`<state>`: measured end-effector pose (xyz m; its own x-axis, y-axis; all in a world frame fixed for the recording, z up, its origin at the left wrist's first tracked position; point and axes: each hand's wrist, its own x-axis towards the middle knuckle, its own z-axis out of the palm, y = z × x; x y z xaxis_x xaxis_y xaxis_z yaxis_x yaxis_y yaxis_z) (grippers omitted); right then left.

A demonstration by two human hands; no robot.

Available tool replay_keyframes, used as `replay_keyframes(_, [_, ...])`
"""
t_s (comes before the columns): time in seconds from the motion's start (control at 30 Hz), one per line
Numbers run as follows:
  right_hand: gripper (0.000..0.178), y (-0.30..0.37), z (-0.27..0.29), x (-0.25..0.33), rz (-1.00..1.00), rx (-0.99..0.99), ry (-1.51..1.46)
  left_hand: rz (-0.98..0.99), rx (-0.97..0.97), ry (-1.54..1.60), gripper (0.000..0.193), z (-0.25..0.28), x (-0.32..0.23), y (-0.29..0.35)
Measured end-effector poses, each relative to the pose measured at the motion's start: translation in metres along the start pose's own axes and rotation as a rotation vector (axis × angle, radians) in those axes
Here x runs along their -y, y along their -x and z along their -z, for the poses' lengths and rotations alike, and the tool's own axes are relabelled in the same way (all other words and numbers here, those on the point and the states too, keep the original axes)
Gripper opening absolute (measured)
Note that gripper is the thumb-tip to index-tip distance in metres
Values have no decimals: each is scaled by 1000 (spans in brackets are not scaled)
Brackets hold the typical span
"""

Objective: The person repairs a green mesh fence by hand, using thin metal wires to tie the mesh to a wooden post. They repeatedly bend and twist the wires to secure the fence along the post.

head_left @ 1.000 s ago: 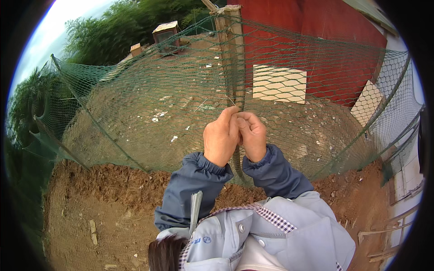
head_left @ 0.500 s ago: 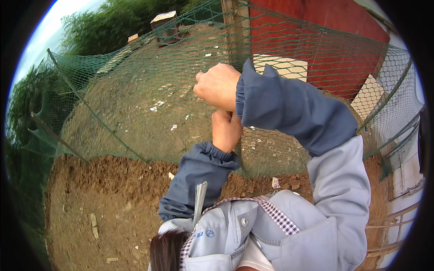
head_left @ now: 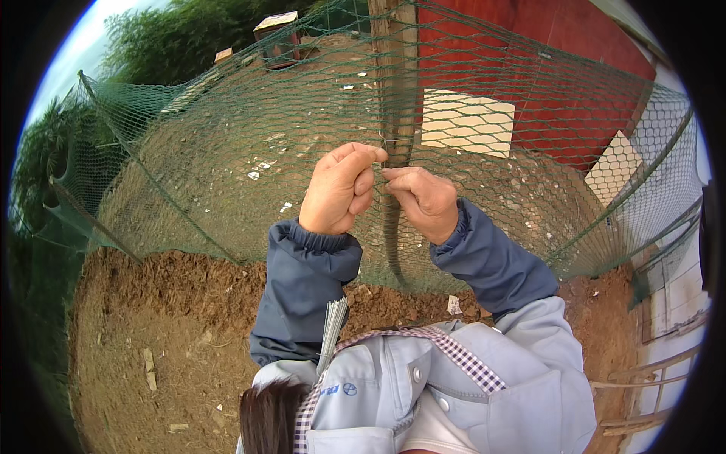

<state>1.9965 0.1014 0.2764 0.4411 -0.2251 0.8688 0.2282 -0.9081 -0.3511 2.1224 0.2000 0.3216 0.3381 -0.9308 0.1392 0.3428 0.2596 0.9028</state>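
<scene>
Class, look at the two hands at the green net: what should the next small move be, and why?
Perhaps a small twist of the thin wire with the left hand, the right hand steadying just below. Both hands pinch close together in front of the wooden post, and the wire shows just above them; whether they grip it is too small to tell.
</scene>
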Motion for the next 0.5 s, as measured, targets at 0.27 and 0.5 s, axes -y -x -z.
replay_keyframes(0.27, [15,7,-86,-11,-524,-337,-1003,-588,-534,-1972,30,-46,42,-7])
replay_keyframes(0.5, [15,14,-23,-8,-562,-471,-592,-499,-416,-643,27,2,19,17])
